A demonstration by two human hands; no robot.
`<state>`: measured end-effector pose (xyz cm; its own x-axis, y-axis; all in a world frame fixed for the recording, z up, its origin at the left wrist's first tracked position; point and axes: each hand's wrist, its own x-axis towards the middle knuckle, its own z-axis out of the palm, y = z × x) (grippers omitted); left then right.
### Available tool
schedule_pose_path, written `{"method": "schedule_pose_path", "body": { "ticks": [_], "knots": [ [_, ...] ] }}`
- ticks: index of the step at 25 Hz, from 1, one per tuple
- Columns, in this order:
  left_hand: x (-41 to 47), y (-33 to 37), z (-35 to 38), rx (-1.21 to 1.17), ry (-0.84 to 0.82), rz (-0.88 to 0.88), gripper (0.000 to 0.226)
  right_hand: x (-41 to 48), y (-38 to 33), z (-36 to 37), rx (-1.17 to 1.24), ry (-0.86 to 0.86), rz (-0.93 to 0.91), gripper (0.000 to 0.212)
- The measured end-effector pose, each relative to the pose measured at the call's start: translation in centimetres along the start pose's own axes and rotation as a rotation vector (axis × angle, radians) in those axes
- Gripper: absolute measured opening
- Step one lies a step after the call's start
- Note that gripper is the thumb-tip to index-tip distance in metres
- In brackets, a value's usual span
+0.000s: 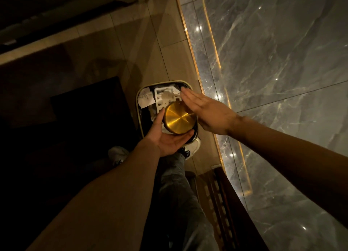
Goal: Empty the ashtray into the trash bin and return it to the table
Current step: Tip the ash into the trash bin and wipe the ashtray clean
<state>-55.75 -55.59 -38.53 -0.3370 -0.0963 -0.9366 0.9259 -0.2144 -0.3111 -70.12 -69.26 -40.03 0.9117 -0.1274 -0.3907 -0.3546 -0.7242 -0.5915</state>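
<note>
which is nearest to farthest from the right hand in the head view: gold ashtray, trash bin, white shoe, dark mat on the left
From the right hand:
1. Gold ashtray, at its fingers, held upside down by the left hand.
2. Trash bin, directly beneath.
3. White shoe, below, by the bin's near end.
4. Dark mat, far left.

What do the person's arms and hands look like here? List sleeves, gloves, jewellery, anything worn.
Both forearms are bare as far as the frame shows: no sleeves visible. The left hand and right hand wear no gloves, and no rings, watch or wristband can be made out, though the light is dim. No markings are visible.
</note>
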Motion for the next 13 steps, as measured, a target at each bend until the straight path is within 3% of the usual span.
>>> {"method": "schedule_pose_path", "body": {
  "ticks": [4, 6, 10, 13],
  "knots": [
    [-2.1, -1.7, 0.9, 0.023, 0.045, 0.061, 0.082, -1.4, -3.8, -3.2, 0.513, 0.221, 0.394, 0.054],
    [-3.2, -2.6, 1.2, 0.026, 0.055, 0.096, 0.079, -2.2, -5.7, -4.1, 0.740, 0.215, 0.551, 0.044],
    [-6.0, -4.5, 1.5, 0.186, 0.095, 0.179, 0.087, -3.5, -7.5, -3.7, 0.968, 0.175, 0.675, 0.036],
    [-8.3, -6.5, 2.0, 0.341, 0.153, 0.335, 0.076, -4.9, -9.0, -4.5, 1.104, 0.237, 0.725, 0.031]
  ]
}}
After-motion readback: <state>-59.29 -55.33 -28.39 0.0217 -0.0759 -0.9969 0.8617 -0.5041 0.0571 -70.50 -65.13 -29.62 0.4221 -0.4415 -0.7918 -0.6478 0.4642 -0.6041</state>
